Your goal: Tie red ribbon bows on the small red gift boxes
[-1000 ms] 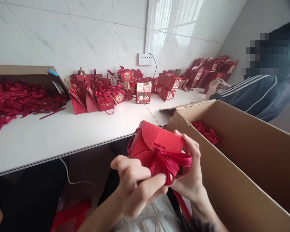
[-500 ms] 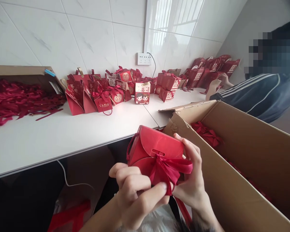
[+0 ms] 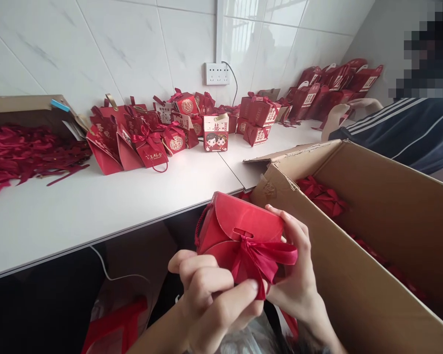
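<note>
- Red gift box [image 3: 249, 214] is up off the table, held in front of the person's body just past the near edge of the white table [image 3: 107, 216]. It's tilted so the curved flaps and the slot face the camera.
- Right hand [image 3: 297, 268] is clamped on the far right side of that box, fingers up along the side, palm partly hidden behind the bow.
- Left hand [image 3: 216, 297] is curled in at the lower left, fingertips together on a hanging tail of the satin bow [image 3: 256, 253]. Bow sits right below the slot, one loop sticking out toward the right hand.
- There's also a twisted cord [image 3: 198, 228] on the left end of the box.
- Big cardboard carton [image 3: 345, 250] just beside the right hand, open on top, red ribbony stuff [image 3: 323, 195] inside.
- Back on the table: a box with a cartoon couple [image 3: 216, 141], two stacked red boxes [image 3: 257, 118] next to it, more red bags [image 3: 112, 142] to the left.
- Heap of dark red ribbons [image 3: 25, 152] at far left.
- Co-worker in a striped dark sleeve [image 3: 398, 123] over on the right.
</note>
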Demonstrator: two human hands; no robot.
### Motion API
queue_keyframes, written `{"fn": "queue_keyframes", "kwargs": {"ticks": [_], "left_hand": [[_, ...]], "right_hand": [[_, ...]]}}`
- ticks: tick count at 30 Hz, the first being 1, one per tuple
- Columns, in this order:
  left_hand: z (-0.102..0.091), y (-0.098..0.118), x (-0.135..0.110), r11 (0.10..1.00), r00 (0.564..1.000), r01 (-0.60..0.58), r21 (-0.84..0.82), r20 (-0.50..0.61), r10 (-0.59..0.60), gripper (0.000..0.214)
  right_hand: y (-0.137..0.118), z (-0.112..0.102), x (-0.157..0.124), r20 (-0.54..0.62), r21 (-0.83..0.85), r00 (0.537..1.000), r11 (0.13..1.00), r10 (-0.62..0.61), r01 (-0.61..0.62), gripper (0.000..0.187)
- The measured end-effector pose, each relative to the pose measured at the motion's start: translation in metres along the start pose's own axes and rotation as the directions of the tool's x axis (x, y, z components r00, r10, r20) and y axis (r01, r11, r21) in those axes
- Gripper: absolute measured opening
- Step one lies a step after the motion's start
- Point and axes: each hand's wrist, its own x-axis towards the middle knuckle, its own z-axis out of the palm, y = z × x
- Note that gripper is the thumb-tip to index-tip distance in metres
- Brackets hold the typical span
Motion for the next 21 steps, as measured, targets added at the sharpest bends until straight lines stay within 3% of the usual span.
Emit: {"fn": "queue_keyframes", "kwargs": {"ticks": [4,7,9,11,14,16,21], "left_hand": [[0.006,-0.005,0.002,0.992,0.993,-0.112,-0.058,0.02,0.113,0.009],[0.01,-0.016,0.007,0.987,0.996,-0.074,-0.146,-0.052,0.067,0.008],[0.015,-0.025,0.011,0.978,0.986,0.011,-0.209,-0.161,-0.045,0.01],[0.024,-0.037,0.016,0.957,0.977,0.046,-0.286,-0.185,-0.102,0.006],[0.055,-0.053,0.024,0.897,0.999,0.033,-0.441,-0.006,-0.04,0.013],[0.085,-0.059,0.03,0.864,0.99,0.056,-0.501,0.138,0.016,0.015],[0.159,-0.054,0.034,0.867,0.947,0.078,-0.492,0.309,0.09,0.015]], "right_hand": [[0.003,0.001,-0.003,-0.024,0.007,1.0,1.0,0.013,-0.013,0.095],[0.011,-0.004,-0.003,-0.132,0.036,0.975,0.984,0.178,-0.175,0.094],[0.018,-0.014,-0.003,-0.223,0.206,0.895,0.916,0.387,-0.344,0.078],[0.024,-0.029,-0.001,-0.201,0.457,0.777,0.759,0.596,-0.464,0.056],[0.025,-0.054,0.001,-0.028,0.671,0.665,0.507,0.746,-0.54,0.054],[0.023,-0.065,0.003,0.039,0.693,0.669,0.462,0.742,-0.553,0.058],[0.017,-0.074,0.005,0.04,0.594,0.751,0.588,0.66,-0.549,0.066]]}}
